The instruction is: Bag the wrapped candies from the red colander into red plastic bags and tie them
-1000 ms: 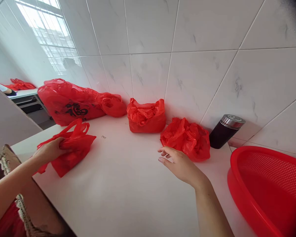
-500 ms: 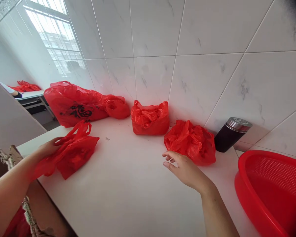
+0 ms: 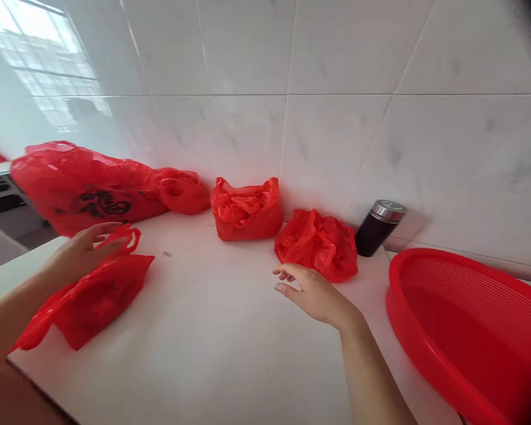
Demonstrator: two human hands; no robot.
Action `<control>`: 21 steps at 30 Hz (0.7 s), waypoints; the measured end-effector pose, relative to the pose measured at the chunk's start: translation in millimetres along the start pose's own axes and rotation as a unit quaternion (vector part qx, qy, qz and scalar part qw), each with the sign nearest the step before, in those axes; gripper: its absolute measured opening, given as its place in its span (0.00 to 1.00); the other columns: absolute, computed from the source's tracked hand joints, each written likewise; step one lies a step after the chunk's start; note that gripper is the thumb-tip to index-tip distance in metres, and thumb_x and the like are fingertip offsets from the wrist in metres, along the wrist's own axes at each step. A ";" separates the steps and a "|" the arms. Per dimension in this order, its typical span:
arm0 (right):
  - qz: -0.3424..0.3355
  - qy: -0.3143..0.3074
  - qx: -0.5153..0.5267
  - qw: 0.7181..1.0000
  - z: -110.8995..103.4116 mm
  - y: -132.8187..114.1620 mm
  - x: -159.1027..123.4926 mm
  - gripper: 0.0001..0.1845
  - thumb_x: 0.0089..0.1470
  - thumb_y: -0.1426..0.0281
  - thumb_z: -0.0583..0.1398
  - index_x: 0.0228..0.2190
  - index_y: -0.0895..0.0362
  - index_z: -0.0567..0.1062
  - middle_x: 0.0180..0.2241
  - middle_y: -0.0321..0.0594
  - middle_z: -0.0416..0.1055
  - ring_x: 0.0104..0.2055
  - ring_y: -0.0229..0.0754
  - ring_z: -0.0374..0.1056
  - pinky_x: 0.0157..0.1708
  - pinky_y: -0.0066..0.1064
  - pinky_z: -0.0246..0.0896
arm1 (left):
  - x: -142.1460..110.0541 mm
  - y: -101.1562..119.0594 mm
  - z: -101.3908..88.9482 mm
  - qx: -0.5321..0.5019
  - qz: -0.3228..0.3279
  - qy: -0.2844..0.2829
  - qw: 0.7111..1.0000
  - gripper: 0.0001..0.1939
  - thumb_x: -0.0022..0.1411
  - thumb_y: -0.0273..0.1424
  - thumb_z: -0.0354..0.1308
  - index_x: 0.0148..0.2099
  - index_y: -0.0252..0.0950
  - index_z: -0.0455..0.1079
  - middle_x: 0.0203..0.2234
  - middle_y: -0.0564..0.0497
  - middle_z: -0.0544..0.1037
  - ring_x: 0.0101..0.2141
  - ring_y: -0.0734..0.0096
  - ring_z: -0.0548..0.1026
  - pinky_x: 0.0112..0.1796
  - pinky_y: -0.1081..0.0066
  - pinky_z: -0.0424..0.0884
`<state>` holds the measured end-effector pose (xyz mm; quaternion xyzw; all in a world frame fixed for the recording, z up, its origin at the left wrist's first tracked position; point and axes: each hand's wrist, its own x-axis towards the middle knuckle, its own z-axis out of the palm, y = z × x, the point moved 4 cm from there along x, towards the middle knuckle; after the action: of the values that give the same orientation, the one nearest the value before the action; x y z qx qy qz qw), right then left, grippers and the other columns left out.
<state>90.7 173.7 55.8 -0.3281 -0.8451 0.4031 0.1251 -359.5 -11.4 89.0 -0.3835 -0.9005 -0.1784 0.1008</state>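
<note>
My left hand (image 3: 82, 251) is over a red plastic bag (image 3: 101, 301) lying on the left of the white table (image 3: 221, 342). Its fingers are apart beside the bag's loop handles and do not appear to grip them. Over the table's right half hovers my right hand (image 3: 314, 292), loosely curved, thumb apart from the fingers, holding nothing. Just behind it sits a crumpled red plastic bag (image 3: 318, 242). Another red bag (image 3: 248, 212), filled and upright, stands against the wall.
A large red bag with black print (image 3: 88, 189) and a smaller red bundle (image 3: 183, 192) lie along the wall at left. At right are a black thermos with a silver lid (image 3: 378, 227) and a red plastic basket (image 3: 413, 319). The tiled wall (image 3: 336, 136) bounds the back.
The view has turned right, so things sit further left. My left hand has loosened from the red bag and its fingers have spread. My right hand keeps nearly the same pose.
</note>
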 end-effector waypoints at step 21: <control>0.110 0.381 -0.101 0.912 -23.3 134.7 -13.7 0.04 0.50 0.76 0.61 0.30 0.56 0.71 0.47 0.46 0.69 0.51 0.50 0.64 0.51 0.41 0.57 | -125.1 402.9 199.7 -0.134 0.338 -0.121 0.924 0.28 0.58 0.46 0.58 0.60 0.50 0.68 0.67 0.45 0.56 0.64 0.36 0.51 0.57 0.33 0.44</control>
<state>173.3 240.6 -31.2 -0.5585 -0.7279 0.1711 0.3591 10.1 245.1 -35.4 -0.6937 -0.6904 -0.2053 -0.0073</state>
